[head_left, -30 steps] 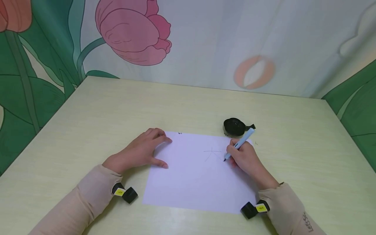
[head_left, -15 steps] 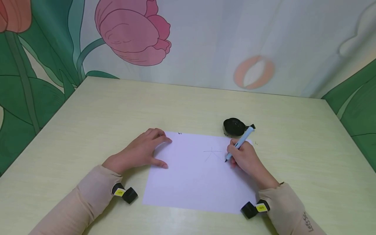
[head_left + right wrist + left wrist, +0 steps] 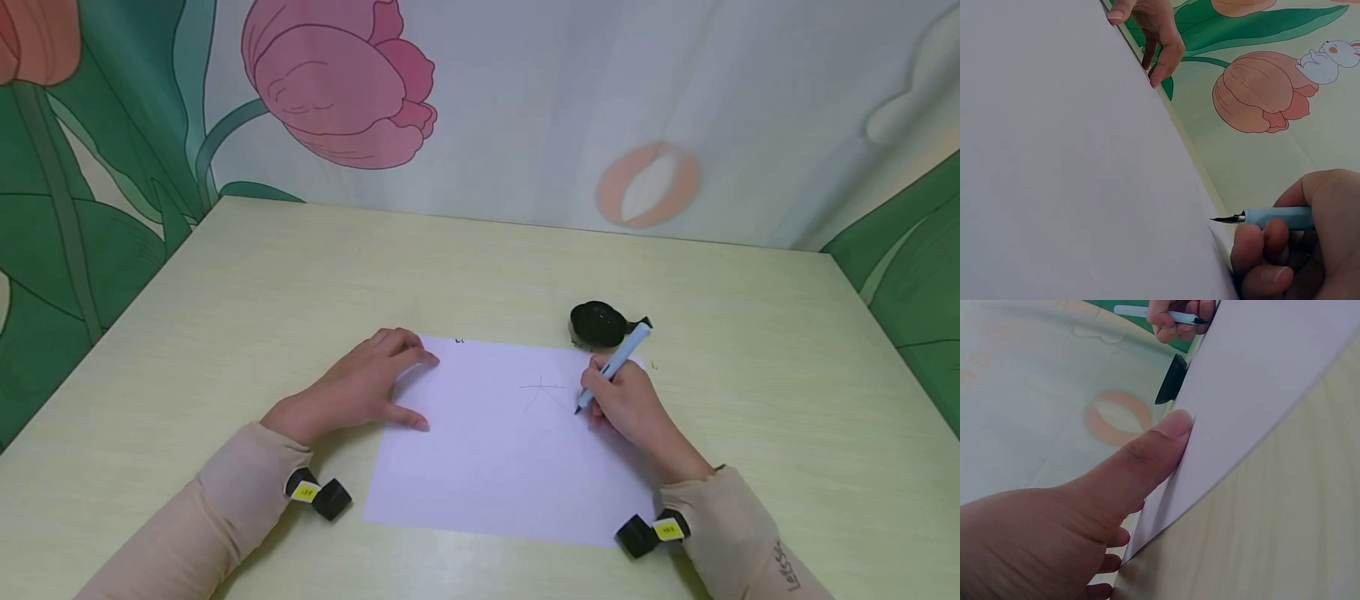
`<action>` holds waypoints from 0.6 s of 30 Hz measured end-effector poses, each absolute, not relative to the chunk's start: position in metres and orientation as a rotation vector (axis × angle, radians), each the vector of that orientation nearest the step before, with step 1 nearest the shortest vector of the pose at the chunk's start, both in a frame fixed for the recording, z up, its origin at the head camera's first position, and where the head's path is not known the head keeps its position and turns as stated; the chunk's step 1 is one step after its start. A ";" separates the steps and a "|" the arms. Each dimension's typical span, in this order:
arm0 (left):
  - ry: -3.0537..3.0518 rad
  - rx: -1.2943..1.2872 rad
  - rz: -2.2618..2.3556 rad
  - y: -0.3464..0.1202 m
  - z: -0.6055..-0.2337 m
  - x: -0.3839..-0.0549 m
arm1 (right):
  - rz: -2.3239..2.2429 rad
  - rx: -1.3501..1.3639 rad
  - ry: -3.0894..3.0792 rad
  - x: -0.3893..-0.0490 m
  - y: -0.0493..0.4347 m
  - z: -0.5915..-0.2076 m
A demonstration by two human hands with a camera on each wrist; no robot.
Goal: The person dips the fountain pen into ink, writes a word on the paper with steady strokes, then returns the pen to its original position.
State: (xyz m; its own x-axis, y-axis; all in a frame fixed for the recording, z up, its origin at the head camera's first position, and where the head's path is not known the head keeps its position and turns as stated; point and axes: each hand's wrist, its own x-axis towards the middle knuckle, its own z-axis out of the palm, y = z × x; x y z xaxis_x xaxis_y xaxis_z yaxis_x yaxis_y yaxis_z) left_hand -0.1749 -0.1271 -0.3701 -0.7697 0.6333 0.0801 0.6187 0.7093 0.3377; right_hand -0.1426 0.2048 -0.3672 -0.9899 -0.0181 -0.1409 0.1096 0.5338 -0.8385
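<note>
A white sheet of paper [image 3: 465, 475] lies on the table, with thin strokes [image 3: 542, 387] of a crossed horizontal and vertical line and two slanting legs. My left hand [image 3: 363, 387] rests spread over the sheet's left edge, thumb and fingers apart. In the left wrist view its thumb [image 3: 1172, 428] presses on the paper. My right hand [image 3: 626, 404] pinches a light blue fountain pen [image 3: 618, 350], slanted with its tip down, to the right of the strokes. The right wrist view shows the pen's dark pointed nib [image 3: 1227, 219] close over the paper.
A small black pan-shaped dish [image 3: 596, 323] with a short handle stands just behind the sheet's far right part. Small dark marks [image 3: 460, 341] show at the paper's far edge. Black wrist devices [image 3: 332, 499] sit at both sleeves. A flower-printed curtain [image 3: 510, 108] hangs behind the table.
The pen tip has shifted slightly right and toward the person, with the right hand moving along. The left hand, the paper and its strokes look the same.
</note>
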 end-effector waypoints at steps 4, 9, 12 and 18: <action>2.865 1.049 0.544 -0.126 -0.369 -0.174 | -1.460 0.099 2.613 -0.144 0.206 -0.369; 2.868 1.049 0.536 -0.126 -0.369 -0.174 | -1.519 0.121 2.559 -0.144 0.207 -0.367; 2.867 1.049 0.535 -0.126 -0.369 -0.174 | -1.550 0.141 2.528 -0.144 0.207 -0.366; 2.865 1.048 0.538 -0.126 -0.369 -0.174 | -1.593 0.155 2.494 -0.146 0.207 -0.369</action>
